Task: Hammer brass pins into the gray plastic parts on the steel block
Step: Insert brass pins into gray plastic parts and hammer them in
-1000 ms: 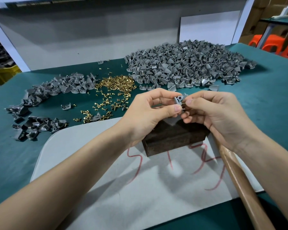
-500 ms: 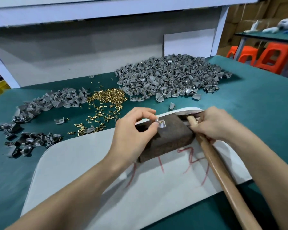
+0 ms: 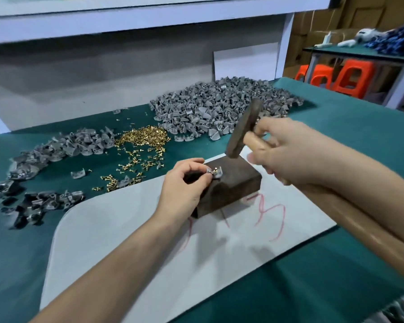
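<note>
The steel block (image 3: 229, 183) is dark, rust-brown metal, matt and rough-skinned. The gray plastic part (image 3: 212, 172) on its top is dull and smooth, and the brass pin (image 3: 216, 169) standing in it is bright and polished. Above the block, the hammer head (image 3: 243, 129) is dark matt metal and the wooden handle (image 3: 364, 229) is glossy tan. Under the block lies a smooth, matt white sheet (image 3: 126, 229) with red marks. Around the block the table cover (image 3: 348, 141) looks like matt green cloth. Behind the block the heap of gray parts (image 3: 219, 108) is matt plastic, and to the block's left the loose brass pins (image 3: 142, 136) glitter
</note>
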Available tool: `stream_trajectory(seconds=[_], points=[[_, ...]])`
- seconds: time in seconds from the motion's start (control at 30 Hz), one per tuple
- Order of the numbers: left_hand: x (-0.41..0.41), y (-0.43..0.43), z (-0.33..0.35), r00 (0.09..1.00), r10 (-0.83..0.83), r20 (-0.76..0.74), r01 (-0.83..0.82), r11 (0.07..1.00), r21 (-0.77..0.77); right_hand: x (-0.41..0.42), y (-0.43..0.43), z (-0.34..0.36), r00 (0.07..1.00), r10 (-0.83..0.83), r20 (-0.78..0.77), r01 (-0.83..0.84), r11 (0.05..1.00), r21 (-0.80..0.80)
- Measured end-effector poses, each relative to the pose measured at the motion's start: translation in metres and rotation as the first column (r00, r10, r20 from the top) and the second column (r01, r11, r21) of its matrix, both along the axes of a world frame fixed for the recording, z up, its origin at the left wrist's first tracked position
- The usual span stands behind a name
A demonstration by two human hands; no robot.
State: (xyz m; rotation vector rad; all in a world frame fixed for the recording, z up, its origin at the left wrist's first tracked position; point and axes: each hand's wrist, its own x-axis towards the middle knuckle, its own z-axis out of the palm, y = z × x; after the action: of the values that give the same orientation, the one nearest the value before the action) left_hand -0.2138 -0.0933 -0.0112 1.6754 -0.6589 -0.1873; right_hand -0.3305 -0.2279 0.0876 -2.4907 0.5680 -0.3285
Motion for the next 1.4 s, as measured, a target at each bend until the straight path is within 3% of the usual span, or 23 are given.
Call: stream_trajectory(seconds=[0.17, 0.43, 0.63, 0.8, 0.97, 1.1, 1.27, 1.4], points=[[0.000, 0.000, 0.000, 1.000, -0.004, -0.011, 0.004, 1.000, -0.013, 0.006, 0.020, -0.008, 0.996, 0.087, -0.003, -0.087, 0.996, 0.036], [-0.001, -0.001, -0.004, 1.000, 0.000, -0.027, -0.001, 0.998, -0.062, 0.007, 0.026, -0.009, 0.996, 0.061, 0.067, -0.066, 0.995, 0.079], [-0.002, 0.000, -0.004, 0.999, 0.019, -0.033, -0.021, 0.998, -0.060, 0.013, 0.031, -0.014, 0.998, 0.056, -0.042, -0.055, 0.998, 0.010], [-0.001, 0.001, -0.003, 0.999, 0.014, -0.040, -0.016, 0.998, -0.052, 0.010, 0.023, 0.000, 0.996, 0.042, 0.077, -0.039, 0.998, -0.040], [-0.001, 0.001, -0.005, 0.999, 0.017, -0.042, -0.019, 0.998, -0.055, 0.013, 0.027, -0.010, 0.996, 0.049, -0.073, -0.054, 0.996, -0.071], [0.000, 0.000, -0.004, 0.999, 0.017, -0.043, -0.019, 0.998, -0.054, 0.010, 0.022, 0.004, 0.994, 0.049, 0.101, -0.036, 0.991, -0.127], [-0.001, 0.001, -0.007, 0.998, 0.021, -0.051, -0.024, 0.997, -0.073, 0.017, 0.036, -0.011, 0.992, 0.069, -0.102, -0.090, 0.973, -0.215], [-0.002, -0.001, -0.007, 0.996, 0.038, -0.079, -0.047, 0.993, -0.111, 0.011, 0.026, 0.005, 0.995, 0.075, 0.062, -0.064, 0.984, -0.168]])
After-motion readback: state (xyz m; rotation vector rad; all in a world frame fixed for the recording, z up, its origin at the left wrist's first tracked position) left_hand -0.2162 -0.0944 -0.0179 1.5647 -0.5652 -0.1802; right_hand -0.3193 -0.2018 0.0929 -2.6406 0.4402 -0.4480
